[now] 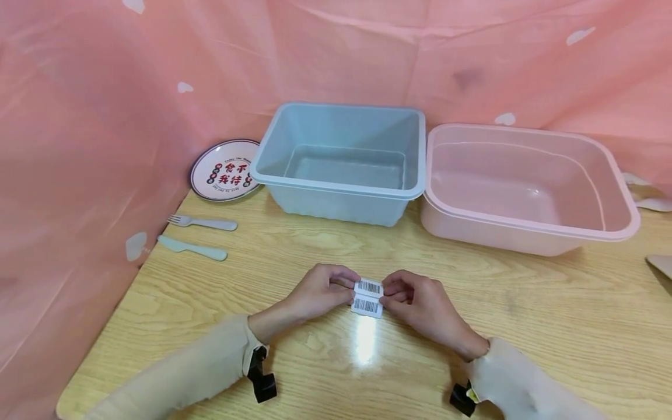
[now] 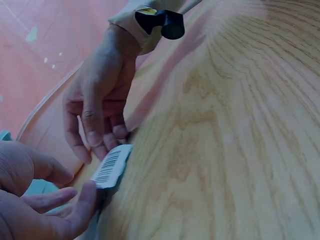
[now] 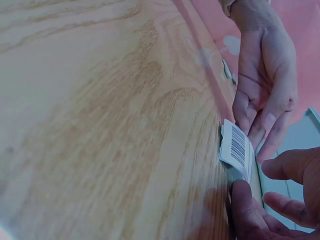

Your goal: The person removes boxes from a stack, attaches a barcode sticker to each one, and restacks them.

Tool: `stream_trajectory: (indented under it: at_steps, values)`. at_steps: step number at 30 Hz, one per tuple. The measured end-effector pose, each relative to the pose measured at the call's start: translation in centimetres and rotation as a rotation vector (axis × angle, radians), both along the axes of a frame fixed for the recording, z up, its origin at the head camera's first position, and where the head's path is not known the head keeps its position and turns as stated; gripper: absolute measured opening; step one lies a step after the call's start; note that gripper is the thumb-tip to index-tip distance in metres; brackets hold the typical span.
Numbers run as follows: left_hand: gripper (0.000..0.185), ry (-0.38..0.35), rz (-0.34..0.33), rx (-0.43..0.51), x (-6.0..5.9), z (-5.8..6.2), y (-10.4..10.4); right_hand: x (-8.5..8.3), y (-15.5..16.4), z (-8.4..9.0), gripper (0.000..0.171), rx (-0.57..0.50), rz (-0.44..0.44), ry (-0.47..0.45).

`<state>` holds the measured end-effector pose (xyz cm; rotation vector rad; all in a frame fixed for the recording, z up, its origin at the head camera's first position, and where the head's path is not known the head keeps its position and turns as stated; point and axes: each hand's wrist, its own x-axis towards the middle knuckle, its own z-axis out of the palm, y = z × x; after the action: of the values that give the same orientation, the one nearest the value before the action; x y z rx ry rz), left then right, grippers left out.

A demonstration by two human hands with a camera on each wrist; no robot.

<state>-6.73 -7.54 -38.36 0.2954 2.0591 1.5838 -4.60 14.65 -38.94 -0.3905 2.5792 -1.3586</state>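
A small white label sheet with two printed barcodes (image 1: 366, 305) lies between both hands, low over the wooden table. My left hand (image 1: 322, 289) pinches its left edge, thumb by the seam between the barcodes and fingers near the top corner. At the opposite edge, my right hand (image 1: 424, 303) pinches it with thumb and bent fingers. In the left wrist view the barcode label (image 2: 111, 167) slants up from the wood, the left thumb at its near end. The right wrist view shows the label (image 3: 236, 143) slightly bent, a right fingertip against its lower end.
Behind the hands stand a blue-grey basin (image 1: 341, 204) and a pink basin (image 1: 504, 233), side by side. A patterned plate (image 1: 223, 169) leans left of them. Nearby lie a fork (image 1: 205, 223) and a pale green knife (image 1: 194, 248). Pink cloth (image 1: 346, 52) hangs behind.
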Motion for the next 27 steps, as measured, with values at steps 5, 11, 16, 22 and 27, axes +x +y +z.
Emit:
stream_trajectory:
  at_steps: [5, 11, 16, 22, 27]
  values:
    - [0.027, -0.004, 0.024, 0.037, 0.0, -0.7, 0.5, 0.0, -0.1, 0.0, 0.016, 0.005, 0.001, 0.004]
    - [0.028, 0.097, 0.059, 0.039, 0.1, -0.8, 0.9, 0.1, -0.2, 0.3, 0.019, 0.029, -0.007, 0.021]
    - [0.035, 0.233, 0.124, 0.067, 0.3, 0.0, 1.1, 0.3, -0.1, 1.6, 0.027, 0.055, -0.038, 0.193]
    - [0.041, 0.279, 0.166, 0.088, 0.8, 1.8, 1.1, 1.1, -0.3, 3.9, 0.034, 0.074, -0.087, 0.567]
    - [0.036, 0.209, 0.147, 0.159, 1.2, 2.6, 1.2, 1.9, -0.8, 5.2, 0.022, 0.032, -0.019, 0.722]
